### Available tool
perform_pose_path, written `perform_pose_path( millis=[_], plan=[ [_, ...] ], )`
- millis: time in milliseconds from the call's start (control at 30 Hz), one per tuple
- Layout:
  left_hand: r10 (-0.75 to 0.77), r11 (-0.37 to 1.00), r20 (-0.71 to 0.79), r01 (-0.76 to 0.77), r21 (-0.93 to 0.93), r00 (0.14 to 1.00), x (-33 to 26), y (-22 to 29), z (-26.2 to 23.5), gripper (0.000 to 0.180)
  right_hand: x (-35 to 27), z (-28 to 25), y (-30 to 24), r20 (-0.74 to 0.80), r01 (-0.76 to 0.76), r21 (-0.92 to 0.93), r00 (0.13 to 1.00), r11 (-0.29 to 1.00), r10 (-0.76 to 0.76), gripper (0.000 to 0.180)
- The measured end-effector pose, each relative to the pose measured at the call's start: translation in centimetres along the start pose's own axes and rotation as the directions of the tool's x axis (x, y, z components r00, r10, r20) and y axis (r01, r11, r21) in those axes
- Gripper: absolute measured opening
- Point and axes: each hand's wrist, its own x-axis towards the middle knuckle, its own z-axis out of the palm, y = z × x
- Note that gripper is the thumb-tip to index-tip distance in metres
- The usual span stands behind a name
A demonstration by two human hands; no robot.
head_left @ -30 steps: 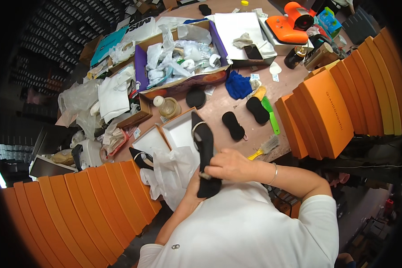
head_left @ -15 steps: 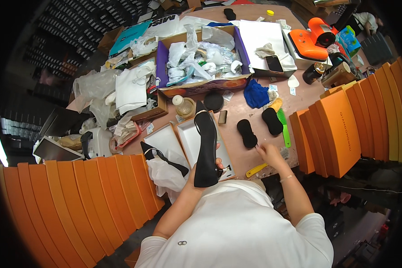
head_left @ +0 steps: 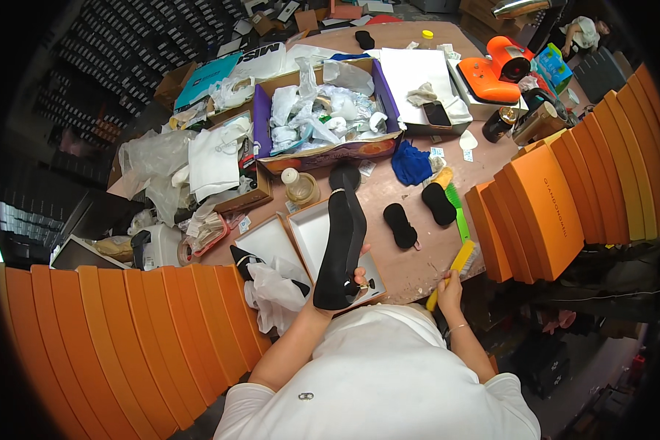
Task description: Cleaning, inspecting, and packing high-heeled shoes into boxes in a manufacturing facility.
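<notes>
My left hand (head_left: 360, 276) is closed around the heel end of a black pointed shoe (head_left: 342, 238) with a thin strap and buckle, its toe facing away. At the table's near edge my right hand (head_left: 449, 290) grips the handle of a yellow brush (head_left: 462, 257), whose pale bristles face right. Under the held shoe lies an open white-lined shoebox (head_left: 307, 233). The second black shoe (head_left: 240, 258) rests to its left, partly covered by crumpled white tissue (head_left: 275, 295). Two black pads (head_left: 400, 225) lie between my hands and the green brush (head_left: 459, 214).
Orange shoeboxes stand in rows at the left (head_left: 154, 330) and right (head_left: 546, 205). Behind are a purple carton (head_left: 389, 110) of crumpled plastic, a pump bottle (head_left: 299, 187), a blue cloth (head_left: 411, 163) and an orange device (head_left: 488, 79). Another person (head_left: 583, 35) is at the far right.
My right hand has left the black pads, moved down toward the near edge and taken hold of the yellow brush, now raised with its bristles forward. My left hand still holds the shoe.
</notes>
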Motion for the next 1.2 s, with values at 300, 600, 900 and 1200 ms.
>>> perform_pose_path(
  millis=[300,600,900,1200],
  plan=[
    [0.109,0.961,0.055,-0.119,0.251,0.993,0.1,0.6,-2.5,0.039,1.7,-10.8,-15.1,0.118,0.411,0.069,0.901,0.909,-0.416,0.059],
    [0.284,0.809,-0.098,-0.183,0.559,0.954,-1.7,0.3,-0.1,0.027,9.8,-10.0,-23.2,0.313,0.849,-0.392,0.485,0.355,-0.816,0.047],
    [0.274,0.901,-0.120,-0.212,0.378,0.954,-3.3,-0.2,-0.3,0.025,11.1,-8.9,-24.4,0.274,0.881,-0.320,0.438,0.348,-0.857,0.045],
    [0.337,0.880,-0.071,-0.287,0.377,0.939,-4.3,1.9,-5.2,0.033,-3.9,-6.9,-27.9,0.614,0.679,0.539,0.086,0.498,-0.784,0.048]
  ],
)
